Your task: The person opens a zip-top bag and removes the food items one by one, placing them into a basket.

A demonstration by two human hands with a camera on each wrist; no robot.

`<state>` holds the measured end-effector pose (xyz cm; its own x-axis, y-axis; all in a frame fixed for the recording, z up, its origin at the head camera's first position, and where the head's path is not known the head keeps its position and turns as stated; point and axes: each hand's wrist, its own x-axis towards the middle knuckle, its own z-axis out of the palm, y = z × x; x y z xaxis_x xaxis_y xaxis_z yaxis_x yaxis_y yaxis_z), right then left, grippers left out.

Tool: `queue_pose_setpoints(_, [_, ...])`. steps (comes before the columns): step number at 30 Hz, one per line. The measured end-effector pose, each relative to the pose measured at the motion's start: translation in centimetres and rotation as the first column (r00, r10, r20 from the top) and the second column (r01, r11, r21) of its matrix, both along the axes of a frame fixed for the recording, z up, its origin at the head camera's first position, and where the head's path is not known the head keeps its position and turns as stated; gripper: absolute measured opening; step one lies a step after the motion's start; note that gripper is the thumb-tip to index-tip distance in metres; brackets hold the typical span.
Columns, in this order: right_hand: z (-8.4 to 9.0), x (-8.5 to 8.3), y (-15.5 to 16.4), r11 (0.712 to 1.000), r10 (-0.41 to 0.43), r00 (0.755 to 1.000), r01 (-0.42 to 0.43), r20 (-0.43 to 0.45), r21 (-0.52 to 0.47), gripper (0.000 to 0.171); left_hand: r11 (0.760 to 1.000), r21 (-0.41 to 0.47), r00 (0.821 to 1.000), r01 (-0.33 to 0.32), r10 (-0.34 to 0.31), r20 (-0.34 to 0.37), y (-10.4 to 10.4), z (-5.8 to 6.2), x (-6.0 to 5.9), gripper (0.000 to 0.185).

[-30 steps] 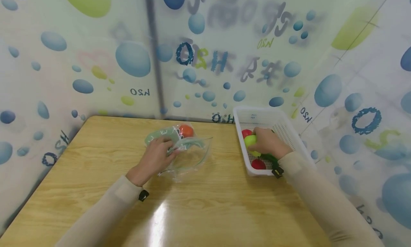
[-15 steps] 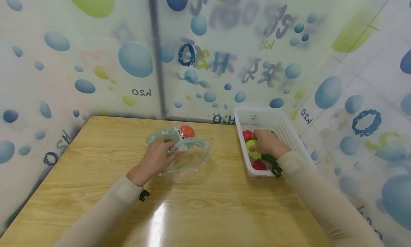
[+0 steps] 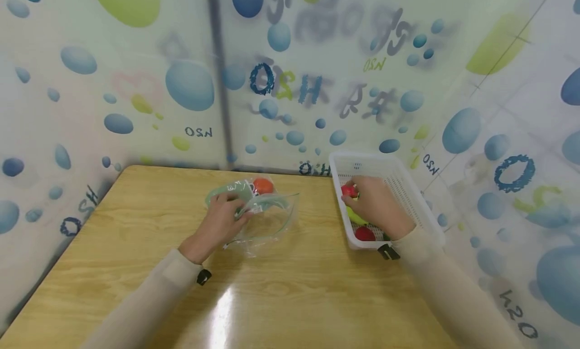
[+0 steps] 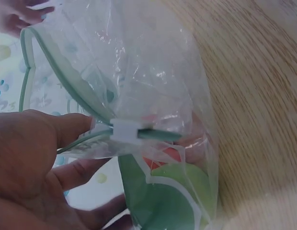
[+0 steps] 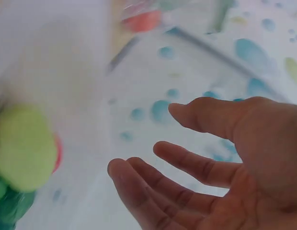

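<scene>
My left hand (image 3: 222, 220) pinches the open edge of a clear zip bag (image 3: 267, 223), near its white slider (image 4: 126, 131) in the left wrist view. A round orange-red thing (image 3: 263, 186) shows through the bag, by its pale green printed part (image 3: 231, 190). Over the white basket (image 3: 432, 223) my right hand (image 3: 378, 200) reaches with thumb and fingers spread, close to a red round thing (image 3: 348, 190). Nothing lies between those fingers in the right wrist view, where a yellow-green round fruit (image 5: 26, 148) is at the left. The hand partly covers the basket's contents.
Another red round thing (image 3: 364, 233) lies at the near end of the basket. The wooden table (image 3: 290, 298) ends at a patterned wall (image 3: 281, 122) behind, with a second wall close on the right.
My right hand lets go of the yellow-green fruit, which drops back into the basket, and shifts toward the red thing at the basket's left side. The left hand and bag stay put.
</scene>
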<state>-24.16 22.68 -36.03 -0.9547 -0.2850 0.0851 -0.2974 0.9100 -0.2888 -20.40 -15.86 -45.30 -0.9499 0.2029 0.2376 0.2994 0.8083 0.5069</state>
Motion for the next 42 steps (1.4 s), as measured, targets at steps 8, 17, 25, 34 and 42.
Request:
queue_pose_setpoints(8, [-0.4, 4.5, -4.4, 0.98, 0.101, 0.984, -0.124, -0.148, -0.158, 0.033, 0.996, 0.041, 0.996, -0.075, 0.073, 0.045, 0.1, -0.2, 0.3, 0.025])
queue_pose_setpoints(17, [-1.4, 7.5, -9.3, 0.904, 0.248, 0.928, -0.325, -0.279, -0.277, 0.028, 0.998, 0.017, 0.991, -0.065, 0.062, 0.119, 0.2, 0.5, 0.6, 0.046])
queue_pose_setpoints(25, [-3.4, 7.4, -12.5, 0.879, 0.449, 0.864, -0.473, -0.228, -0.06, 0.025, 0.994, -0.093, 0.987, -0.062, 0.075, 0.143, 0.6, 0.6, 0.9, 0.07])
queue_pose_setpoints(34, [-6.0, 5.9, -13.9, 0.878, 0.477, 0.875, -0.472, -0.079, 0.073, 0.022, 0.987, -0.146, 0.995, -0.059, 0.071, 0.072, 0.3, 0.3, 0.8, 0.041])
queue_pose_setpoints(42, [-6.8, 5.7, -14.1, 0.878, 0.469, 0.882, -0.459, -0.049, 0.137, 0.023, 0.985, -0.16, 0.997, -0.063, 0.069, 0.035, -0.2, 0.1, 0.3, 0.02])
